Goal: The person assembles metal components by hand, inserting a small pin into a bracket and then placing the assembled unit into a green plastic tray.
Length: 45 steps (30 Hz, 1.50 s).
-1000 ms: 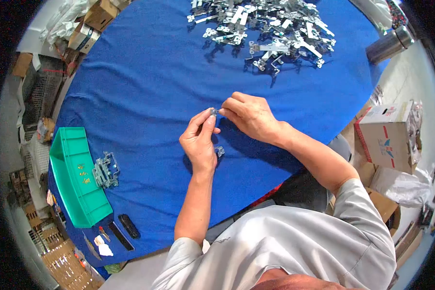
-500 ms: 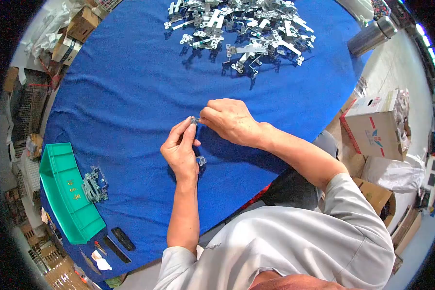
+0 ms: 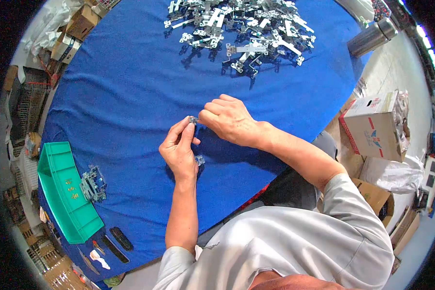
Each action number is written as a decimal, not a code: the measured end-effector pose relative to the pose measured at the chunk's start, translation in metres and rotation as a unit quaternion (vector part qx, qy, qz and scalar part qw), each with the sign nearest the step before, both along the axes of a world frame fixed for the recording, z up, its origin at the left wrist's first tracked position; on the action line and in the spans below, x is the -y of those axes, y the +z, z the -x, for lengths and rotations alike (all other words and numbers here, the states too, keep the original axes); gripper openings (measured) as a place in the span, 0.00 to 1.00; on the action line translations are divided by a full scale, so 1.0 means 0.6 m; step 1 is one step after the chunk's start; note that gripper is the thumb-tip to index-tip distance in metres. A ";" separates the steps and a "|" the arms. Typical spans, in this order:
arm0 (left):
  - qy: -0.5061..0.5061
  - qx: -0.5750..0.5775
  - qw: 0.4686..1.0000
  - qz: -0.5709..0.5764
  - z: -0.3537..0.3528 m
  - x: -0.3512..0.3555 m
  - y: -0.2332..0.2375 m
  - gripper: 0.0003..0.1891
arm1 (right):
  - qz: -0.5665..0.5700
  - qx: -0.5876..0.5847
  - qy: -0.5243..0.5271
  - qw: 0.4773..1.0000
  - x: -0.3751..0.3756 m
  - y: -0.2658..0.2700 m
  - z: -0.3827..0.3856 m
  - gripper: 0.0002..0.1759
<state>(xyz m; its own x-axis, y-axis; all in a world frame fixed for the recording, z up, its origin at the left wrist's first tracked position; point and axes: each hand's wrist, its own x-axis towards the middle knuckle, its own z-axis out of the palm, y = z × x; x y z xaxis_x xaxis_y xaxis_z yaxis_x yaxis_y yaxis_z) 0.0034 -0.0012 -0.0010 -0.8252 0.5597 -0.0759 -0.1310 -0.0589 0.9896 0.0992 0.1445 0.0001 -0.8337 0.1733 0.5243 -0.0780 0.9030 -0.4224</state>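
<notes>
My left hand (image 3: 180,151) pinches a small shiny metal fitting (image 3: 192,120) between thumb and fingertips, above the blue cloth. Close beside it, my right hand (image 3: 229,121) is closed, its fingertips right at the fitting. A thin shaft (image 3: 197,119) shows between the fitting and the right fingers; what else those fingers grip is hidden. Part of another metal piece (image 3: 200,160) shows beside my left wrist. Farther off lies a large pile of silvery metal hinge-like fittings (image 3: 249,36).
At left, a green plastic tray (image 3: 82,220) holds several small brass-coloured pieces, with a cluster of metal fittings (image 3: 94,183) beside it. Dark strips (image 3: 115,249) lie near the front edge. A steel flask (image 3: 372,38) lies at upper right; a carton (image 3: 372,125) stands beyond the table.
My right hand has turned slightly at the wrist, its knuckles rising a little. The left hand keeps its pinch on the fitting, and the whole view has shifted slightly.
</notes>
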 end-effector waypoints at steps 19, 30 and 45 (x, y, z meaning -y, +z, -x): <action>0.007 -0.030 0.999 -0.026 -0.006 -0.003 0.000 0.10 | 0.049 0.019 0.003 0.999 0.004 0.004 -0.003 0.09; -0.002 -0.100 0.994 -0.032 -0.003 0.000 -0.001 0.09 | 0.289 0.081 0.001 0.954 0.003 0.019 0.001 0.17; -0.002 0.102 0.994 0.039 0.004 0.001 0.022 0.09 | 0.001 0.034 0.044 0.998 -0.008 0.015 -0.004 0.06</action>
